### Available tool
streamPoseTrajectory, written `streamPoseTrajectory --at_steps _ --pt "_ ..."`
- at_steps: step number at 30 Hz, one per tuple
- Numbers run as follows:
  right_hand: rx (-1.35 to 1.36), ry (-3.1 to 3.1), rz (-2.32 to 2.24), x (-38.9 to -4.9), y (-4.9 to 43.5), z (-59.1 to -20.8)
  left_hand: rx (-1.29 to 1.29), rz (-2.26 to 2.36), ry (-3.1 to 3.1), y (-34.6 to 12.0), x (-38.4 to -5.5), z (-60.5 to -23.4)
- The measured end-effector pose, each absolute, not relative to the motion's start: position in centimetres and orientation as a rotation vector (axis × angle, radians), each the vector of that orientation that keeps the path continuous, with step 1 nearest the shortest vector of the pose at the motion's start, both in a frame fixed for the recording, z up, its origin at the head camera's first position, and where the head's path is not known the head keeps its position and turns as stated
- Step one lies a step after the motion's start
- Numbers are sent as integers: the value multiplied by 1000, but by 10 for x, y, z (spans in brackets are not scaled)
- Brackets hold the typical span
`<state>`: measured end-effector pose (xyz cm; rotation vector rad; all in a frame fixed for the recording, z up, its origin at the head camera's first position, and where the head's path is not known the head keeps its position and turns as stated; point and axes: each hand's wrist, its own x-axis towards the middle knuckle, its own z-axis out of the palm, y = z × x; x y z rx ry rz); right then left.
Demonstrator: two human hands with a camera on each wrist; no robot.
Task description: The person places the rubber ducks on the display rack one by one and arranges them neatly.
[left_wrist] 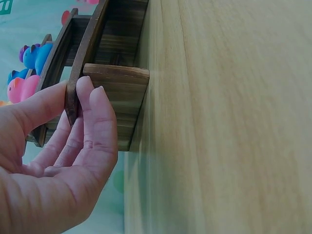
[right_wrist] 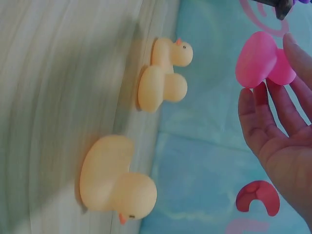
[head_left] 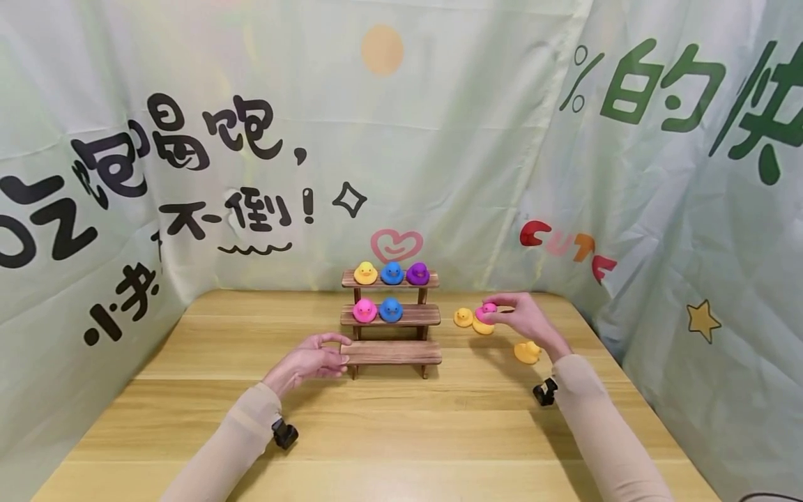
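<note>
A three-tier wooden display stand (head_left: 392,353) stands mid-table. My left hand (head_left: 310,359) grips the left end of its lowest tier, thumb above and fingers beneath in the left wrist view. Held in the fingers of my right hand (head_left: 525,321) is a pink rubber duck (right_wrist: 257,61), raised off the table. Close to that hand sit three yellow rubber ducks: one on the left (head_left: 463,318), one behind the held duck (head_left: 483,327), one nearer (head_left: 528,353). The top tier bears a yellow duck (head_left: 366,273), a blue duck (head_left: 392,273) and a purple duck (head_left: 417,274).
On the middle tier are another pink duck (head_left: 364,311) and another blue duck (head_left: 391,310), towards its left and centre. Printed cloth (head_left: 452,174) hangs behind and at both sides of the wooden table (head_left: 401,439). Each wrist wears a small black camera (head_left: 285,434).
</note>
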<state>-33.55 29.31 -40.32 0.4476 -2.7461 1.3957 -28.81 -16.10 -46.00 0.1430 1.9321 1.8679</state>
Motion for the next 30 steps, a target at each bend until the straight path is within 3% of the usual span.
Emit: streamPoseTrajectory --at_steps 30 --pt "510 -2473 1822 -329 240 -421 143 1865 1926 -163 -289 -462"
